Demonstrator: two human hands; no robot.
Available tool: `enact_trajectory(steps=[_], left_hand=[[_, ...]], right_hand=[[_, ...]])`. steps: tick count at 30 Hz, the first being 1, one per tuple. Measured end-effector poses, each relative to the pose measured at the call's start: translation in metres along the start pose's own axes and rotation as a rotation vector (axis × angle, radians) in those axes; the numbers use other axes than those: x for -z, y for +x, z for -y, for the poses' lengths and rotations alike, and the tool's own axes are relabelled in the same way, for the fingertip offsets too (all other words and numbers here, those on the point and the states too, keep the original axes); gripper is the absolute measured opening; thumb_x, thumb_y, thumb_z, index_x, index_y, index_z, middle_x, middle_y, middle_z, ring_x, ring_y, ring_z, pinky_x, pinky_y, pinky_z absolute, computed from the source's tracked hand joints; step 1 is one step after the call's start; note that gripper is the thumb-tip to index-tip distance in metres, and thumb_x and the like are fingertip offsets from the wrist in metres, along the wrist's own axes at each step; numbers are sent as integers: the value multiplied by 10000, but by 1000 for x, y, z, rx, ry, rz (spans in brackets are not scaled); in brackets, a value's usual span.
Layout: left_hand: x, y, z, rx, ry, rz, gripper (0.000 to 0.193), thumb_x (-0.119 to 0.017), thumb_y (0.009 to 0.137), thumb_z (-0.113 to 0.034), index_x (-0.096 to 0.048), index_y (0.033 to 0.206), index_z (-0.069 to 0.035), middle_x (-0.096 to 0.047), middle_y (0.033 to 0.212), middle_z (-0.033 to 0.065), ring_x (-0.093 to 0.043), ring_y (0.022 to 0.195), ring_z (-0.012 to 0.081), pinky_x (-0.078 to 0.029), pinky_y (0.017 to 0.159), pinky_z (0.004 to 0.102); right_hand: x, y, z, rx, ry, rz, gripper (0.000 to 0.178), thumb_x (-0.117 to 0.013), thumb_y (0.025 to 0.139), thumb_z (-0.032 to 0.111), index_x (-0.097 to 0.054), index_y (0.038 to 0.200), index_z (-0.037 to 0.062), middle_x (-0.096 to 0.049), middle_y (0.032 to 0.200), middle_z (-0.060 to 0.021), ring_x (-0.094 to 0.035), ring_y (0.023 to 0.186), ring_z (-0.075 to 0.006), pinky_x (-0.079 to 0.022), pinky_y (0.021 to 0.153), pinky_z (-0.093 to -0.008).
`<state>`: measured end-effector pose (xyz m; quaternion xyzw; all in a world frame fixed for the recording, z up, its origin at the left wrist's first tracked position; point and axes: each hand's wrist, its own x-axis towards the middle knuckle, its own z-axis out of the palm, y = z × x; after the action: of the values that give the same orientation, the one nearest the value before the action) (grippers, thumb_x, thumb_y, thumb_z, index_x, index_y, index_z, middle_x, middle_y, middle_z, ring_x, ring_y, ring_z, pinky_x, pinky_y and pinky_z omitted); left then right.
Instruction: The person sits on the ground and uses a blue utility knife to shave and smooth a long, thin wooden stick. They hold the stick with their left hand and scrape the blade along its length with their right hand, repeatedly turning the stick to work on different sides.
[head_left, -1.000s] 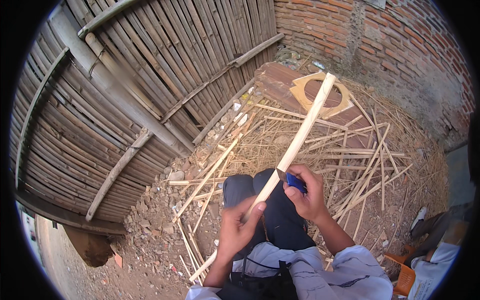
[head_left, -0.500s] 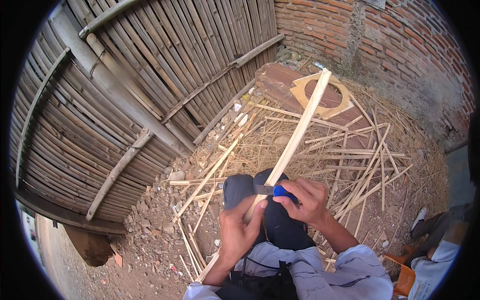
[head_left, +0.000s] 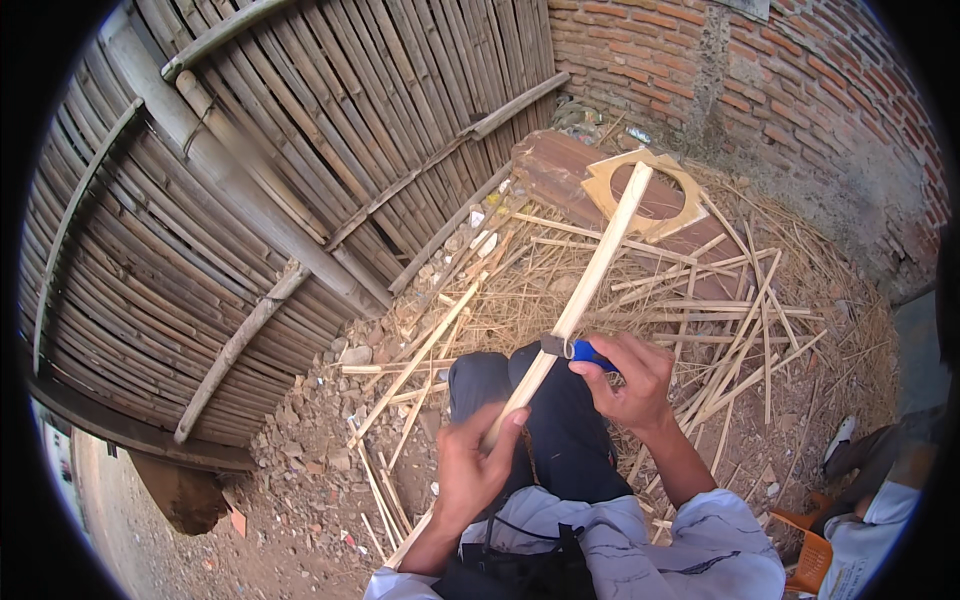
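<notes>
A long pale strip of split wood or bamboo (head_left: 595,268) slants up and away from my lap, its far end over a tan board with a round hole (head_left: 597,188). My left hand (head_left: 474,462) is closed round the strip's lower part, thumb on top. In my right hand (head_left: 634,382) I grip the blue handle of a knife (head_left: 555,345); its short, broad blade lies across the strip, touching it a little beyond my knees. The strip's lower end runs back along my left forearm.
Several pale strips (head_left: 755,340) lie crossed over straw and shavings at the right. Others lie on the stony ground at the left. A bamboo fence (head_left: 300,150) and a brick wall (head_left: 650,50) meet ahead. Another person's leg (head_left: 862,440) and an orange plastic chair (head_left: 812,560) are at the lower right.
My right hand has pushed the knife up along the strip, away from my left hand. The strip's far end has dipped slightly; my left hand keeps its hold.
</notes>
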<state>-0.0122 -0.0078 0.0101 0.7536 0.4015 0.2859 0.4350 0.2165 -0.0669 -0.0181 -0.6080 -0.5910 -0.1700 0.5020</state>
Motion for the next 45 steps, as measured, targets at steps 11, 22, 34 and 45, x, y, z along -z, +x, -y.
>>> enact_trajectory(steps=[11, 22, 34, 45], left_hand=[[13, -20, 64, 52, 4, -6, 218, -762, 1045, -219, -823, 1098, -17, -509, 564, 9, -420, 541, 44, -318, 482, 295], [-3, 6, 38, 176, -329, 216, 315, -607, 1140, -280, -787, 1076, -30, -505, 683, -68, -404, 649, 30, -301, 568, 269], [-6, 5, 35, 135, -340, 215, 318, -574, 1152, -258, -791, 1089, -33, -465, 664, -83, -378, 633, 29, -269, 556, 275], [21, -19, 68, 251, -309, 343, 342, -564, 1160, -278, -793, 1105, -30, -415, 632, -95, -340, 599, 25, -252, 544, 271]], right_hand=[[34, 37, -122, -434, -54, -251, 299, -780, 1023, 255, -768, 1105, -32, -732, 802, -114, -604, 641, -146, -463, 602, -316], [-31, -30, -4, 34, 186, 113, 283, -841, 932, 320, -769, 1030, 64, -708, 789, -69, -689, 600, -242, -514, 525, -347], [-28, -19, -2, 19, 136, 94, 282, -831, 947, 304, -773, 1015, 37, -721, 780, -92, -701, 611, -246, -527, 551, -352], [20, 41, -151, -480, -73, -287, 270, -730, 1052, 251, -796, 1101, -6, -668, 715, -62, -539, 618, -104, -413, 573, -298]])
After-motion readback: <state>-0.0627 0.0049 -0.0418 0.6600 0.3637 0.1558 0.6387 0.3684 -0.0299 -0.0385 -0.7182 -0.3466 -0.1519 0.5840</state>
